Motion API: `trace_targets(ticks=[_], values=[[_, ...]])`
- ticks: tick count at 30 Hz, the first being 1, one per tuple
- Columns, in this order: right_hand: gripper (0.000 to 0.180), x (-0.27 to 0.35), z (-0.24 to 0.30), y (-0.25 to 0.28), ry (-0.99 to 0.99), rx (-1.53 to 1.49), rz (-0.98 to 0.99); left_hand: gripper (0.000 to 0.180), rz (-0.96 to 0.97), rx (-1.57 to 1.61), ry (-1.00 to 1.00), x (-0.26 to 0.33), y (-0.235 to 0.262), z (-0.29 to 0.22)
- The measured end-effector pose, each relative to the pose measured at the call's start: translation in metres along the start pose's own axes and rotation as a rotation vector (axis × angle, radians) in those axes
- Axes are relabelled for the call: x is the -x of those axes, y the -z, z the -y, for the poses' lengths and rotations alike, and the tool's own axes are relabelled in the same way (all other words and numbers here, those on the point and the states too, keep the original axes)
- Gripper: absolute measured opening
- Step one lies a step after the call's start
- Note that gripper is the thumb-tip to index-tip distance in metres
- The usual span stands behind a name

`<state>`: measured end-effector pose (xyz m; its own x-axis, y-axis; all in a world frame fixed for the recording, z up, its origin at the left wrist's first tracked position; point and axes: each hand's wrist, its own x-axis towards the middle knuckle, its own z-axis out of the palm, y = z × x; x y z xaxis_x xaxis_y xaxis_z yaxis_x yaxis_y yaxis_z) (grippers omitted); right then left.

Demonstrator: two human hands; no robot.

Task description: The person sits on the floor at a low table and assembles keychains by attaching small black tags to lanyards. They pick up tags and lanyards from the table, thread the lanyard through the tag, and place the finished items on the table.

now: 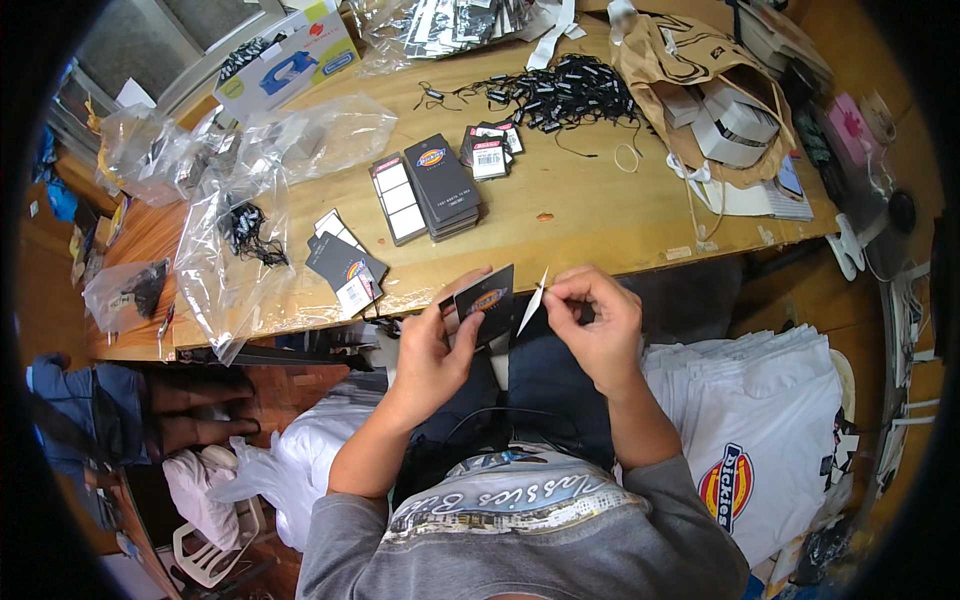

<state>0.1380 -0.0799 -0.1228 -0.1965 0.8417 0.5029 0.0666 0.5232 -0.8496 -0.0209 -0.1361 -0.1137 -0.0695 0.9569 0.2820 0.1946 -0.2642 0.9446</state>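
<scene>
My left hand is closed on black hang tags with a coloured logo, held upright just off the table's front edge. To its right, my right hand pinches a thin white tag, seen almost edge-on, between thumb and fingers. A small gap separates the white tag from the black ones. On the table beyond lies a neat stack of black hang tags, beside tags with white stickers. A loose group of stickered tags lies near the left hand.
Black hang-tag strings form a heap at the back. Clear plastic bags cover the left side, near a cardboard box. A brown paper bag holds white boxes at right. Folded white T-shirts are piled beside my right arm.
</scene>
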Motion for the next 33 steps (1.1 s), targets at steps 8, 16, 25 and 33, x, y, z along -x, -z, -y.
trace_targets(ticks=[8, 16, 25, 33], values=[[0.011, -0.005, 0.021, -0.005, -0.025, -0.051, 0.074, 0.032, -0.007, -0.323, -0.158, -0.001, 0.000, -0.012], [0.012, -0.006, 0.026, -0.002, -0.007, 0.007, 0.155, 0.041, -0.020, -0.616, -0.518, -0.004, -0.003, -0.005], [0.011, -0.005, 0.023, -0.002, 0.022, 0.095, 0.124, 0.029, 0.155, -0.644, -0.363, -0.004, 0.001, -0.016], [0.010, -0.004, 0.028, -0.009, 0.048, -0.020, 0.112, 0.012, -0.166, -0.135, -0.208, -0.006, 0.005, -0.008]])
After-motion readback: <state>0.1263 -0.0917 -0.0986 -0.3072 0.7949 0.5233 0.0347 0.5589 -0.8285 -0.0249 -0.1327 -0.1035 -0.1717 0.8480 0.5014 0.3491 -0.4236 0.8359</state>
